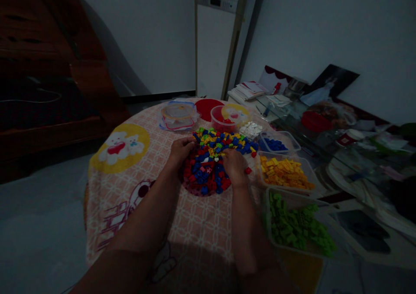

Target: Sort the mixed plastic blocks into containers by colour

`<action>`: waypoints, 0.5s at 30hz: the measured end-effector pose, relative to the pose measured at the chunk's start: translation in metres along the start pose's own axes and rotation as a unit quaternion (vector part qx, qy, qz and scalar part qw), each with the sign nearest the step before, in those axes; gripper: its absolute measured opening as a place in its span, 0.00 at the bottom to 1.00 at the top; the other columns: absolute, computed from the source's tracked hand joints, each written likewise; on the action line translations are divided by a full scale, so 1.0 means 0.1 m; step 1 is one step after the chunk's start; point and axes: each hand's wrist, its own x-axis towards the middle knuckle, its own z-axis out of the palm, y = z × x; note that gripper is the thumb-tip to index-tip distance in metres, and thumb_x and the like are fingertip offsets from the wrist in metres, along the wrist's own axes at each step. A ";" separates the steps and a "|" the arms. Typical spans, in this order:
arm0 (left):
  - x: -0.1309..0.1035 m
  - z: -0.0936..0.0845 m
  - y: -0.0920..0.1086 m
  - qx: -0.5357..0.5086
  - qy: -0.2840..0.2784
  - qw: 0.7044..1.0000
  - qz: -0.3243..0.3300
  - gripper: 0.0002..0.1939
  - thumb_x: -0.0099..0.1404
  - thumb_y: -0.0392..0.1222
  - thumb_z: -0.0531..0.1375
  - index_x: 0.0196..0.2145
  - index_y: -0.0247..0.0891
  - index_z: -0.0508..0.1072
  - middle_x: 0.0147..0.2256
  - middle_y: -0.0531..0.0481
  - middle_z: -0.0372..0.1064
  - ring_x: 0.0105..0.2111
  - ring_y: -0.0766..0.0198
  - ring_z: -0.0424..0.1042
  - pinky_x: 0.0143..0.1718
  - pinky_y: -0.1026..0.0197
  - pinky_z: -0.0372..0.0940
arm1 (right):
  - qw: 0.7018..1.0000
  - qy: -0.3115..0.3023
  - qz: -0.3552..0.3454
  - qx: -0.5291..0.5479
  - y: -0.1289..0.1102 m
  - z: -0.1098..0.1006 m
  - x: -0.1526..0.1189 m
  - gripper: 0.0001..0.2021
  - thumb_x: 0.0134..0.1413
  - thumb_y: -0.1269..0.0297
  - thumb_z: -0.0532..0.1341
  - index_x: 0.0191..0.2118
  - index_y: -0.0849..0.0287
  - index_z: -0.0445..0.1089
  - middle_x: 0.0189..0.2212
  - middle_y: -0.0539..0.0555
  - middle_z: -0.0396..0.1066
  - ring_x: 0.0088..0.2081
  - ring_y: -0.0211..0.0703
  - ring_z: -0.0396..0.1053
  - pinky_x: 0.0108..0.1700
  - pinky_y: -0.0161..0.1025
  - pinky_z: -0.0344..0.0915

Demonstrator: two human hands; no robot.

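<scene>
A heap of mixed red, blue, yellow and green toy bricks (211,166) lies on the patterned tablecloth (195,224). At the heap's left edge is my left hand (182,151), its fingers bent toward the bricks; whatever they hold is too small and dark to tell. My right hand (233,166) reaches into the right side of the heap with fingers closed, close to a small yellow piece. To the right stand clear boxes of green bricks (299,224), yellow-orange bricks (284,172) and blue bricks (274,145). White bricks (251,130) sit in another container behind.
Behind the heap are a round tub (222,122) with some red bricks and stacked lids (178,114). A cluttered glass table (292,120) with papers and a cup (350,138) adjoins at right. A wooden bench (87,86) stands at left.
</scene>
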 end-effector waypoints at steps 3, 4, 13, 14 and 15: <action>-0.01 0.00 0.01 -0.004 -0.001 1.000 0.001 0.16 0.49 0.44 0.64 0.36 0.35 0.82 0.29 0.49 0.79 0.28 0.61 0.74 0.32 0.62 0.68 | 0.999 0.025 0.035 0.025 0.03 -0.04 0.01 0.15 0.65 0.65 0.57 0.53 0.56 0.75 0.49 0.60 0.78 0.51 0.47 0.75 0.49 0.36 0.65; -0.01 0.00 0.01 -0.005 -0.002 1.000 0.003 0.16 0.49 0.44 0.64 0.36 0.35 0.82 0.29 0.49 0.79 0.28 0.60 0.74 0.32 0.62 0.68 | 0.998 0.031 0.040 0.036 0.04 -0.07 0.01 0.14 0.65 0.66 0.58 0.52 0.57 0.76 0.48 0.60 0.79 0.50 0.47 0.75 0.48 0.36 0.65; 0.01 0.00 -0.02 0.000 -0.003 1.000 0.021 0.17 0.48 0.45 0.63 0.34 0.35 0.82 0.29 0.49 0.79 0.29 0.60 0.74 0.32 0.62 0.67 | 0.987 0.120 0.052 0.098 0.19 -0.40 -0.05 0.15 0.63 0.67 0.54 0.42 0.59 0.79 0.39 0.58 0.81 0.42 0.45 0.76 0.45 0.36 0.65; 0.00 0.00 -0.01 -0.001 -0.004 1.000 0.018 0.16 0.48 0.45 0.63 0.34 0.35 0.81 0.30 0.49 0.79 0.30 0.60 0.75 0.33 0.62 0.68 | 0.986 0.130 0.062 0.090 0.20 -0.45 -0.06 0.14 0.63 0.67 0.54 0.41 0.58 0.79 0.39 0.58 0.81 0.42 0.46 0.76 0.45 0.37 0.65; -0.01 0.00 0.01 -0.004 -0.003 1.000 0.014 0.16 0.48 0.45 0.64 0.34 0.35 0.81 0.30 0.49 0.79 0.30 0.59 0.75 0.33 0.61 0.68 | 0.984 0.138 0.075 0.079 0.21 -0.50 -0.08 0.14 0.62 0.67 0.55 0.40 0.58 0.80 0.38 0.58 0.80 0.41 0.47 0.76 0.44 0.37 0.65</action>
